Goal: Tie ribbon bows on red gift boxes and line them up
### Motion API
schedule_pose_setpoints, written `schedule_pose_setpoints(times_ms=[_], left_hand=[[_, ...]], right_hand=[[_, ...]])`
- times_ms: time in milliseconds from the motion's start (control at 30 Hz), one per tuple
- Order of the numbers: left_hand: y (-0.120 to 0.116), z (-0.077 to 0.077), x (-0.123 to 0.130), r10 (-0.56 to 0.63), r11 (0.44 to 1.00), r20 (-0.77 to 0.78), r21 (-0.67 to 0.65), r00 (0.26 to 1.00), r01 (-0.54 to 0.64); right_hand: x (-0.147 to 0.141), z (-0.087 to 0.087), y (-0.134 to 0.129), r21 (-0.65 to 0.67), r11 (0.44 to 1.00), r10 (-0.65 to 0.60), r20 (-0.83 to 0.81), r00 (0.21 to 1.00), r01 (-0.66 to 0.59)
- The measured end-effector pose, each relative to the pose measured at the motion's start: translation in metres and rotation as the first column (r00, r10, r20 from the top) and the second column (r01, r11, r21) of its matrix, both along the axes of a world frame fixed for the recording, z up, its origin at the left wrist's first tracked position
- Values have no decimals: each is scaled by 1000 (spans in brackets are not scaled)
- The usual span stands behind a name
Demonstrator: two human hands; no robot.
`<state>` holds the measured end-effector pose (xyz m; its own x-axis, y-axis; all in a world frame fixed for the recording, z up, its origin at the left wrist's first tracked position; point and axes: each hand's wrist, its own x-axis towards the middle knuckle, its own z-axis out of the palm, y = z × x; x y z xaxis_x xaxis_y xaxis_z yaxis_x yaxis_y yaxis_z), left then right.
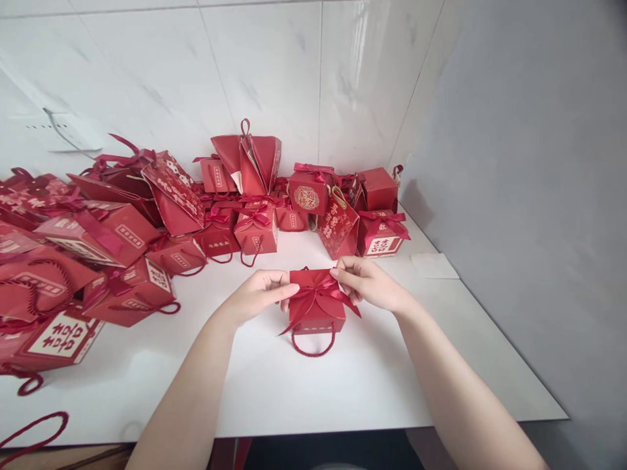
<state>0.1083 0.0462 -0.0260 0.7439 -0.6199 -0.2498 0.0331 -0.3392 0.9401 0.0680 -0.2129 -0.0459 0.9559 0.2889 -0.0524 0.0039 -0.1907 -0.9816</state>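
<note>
A small red gift box (321,316) stands on the white table in front of me, its petal-like top folded in. A red ribbon bow (319,287) lies across that top, with one tail hanging at each side. My left hand (267,292) pinches the bow's left loop between thumb and fingers. At the opposite side, my right hand (357,279) is closed on the right loop, near the box's back right corner. A twisted red cord handle (313,354) droops onto the table at the near side of the box.
Many red gift boxes (130,290) are heaped at the left. More boxes (257,228) stand along the tiled wall, some stacked. A grey wall (529,163) bounds the right side. The white table's (372,405) front edge is near me. A pale slip (435,266) lies back right.
</note>
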Motion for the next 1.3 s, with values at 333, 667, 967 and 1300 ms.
schedule_pose_setpoints(times_ms=[333, 667, 967, 1300], left_hand=[[2, 2, 3, -15, 997, -8, -78, 1000, 14], [9, -8, 12, 1, 997, 89, -75, 996, 6], [14, 3, 10, 7, 999, 130, 38, 991, -12], [-7, -15, 5, 168, 982, 624, -37, 763, -185]], right_hand=[[12, -19, 1, 191, 982, 4, 59, 998, -15], [17, -30, 6, 254, 967, -25, 105, 994, -3], [21, -34, 10, 198, 979, -68, 131, 989, 41], [-3, -6, 43, -202, 925, -39, 790, 612, 320]])
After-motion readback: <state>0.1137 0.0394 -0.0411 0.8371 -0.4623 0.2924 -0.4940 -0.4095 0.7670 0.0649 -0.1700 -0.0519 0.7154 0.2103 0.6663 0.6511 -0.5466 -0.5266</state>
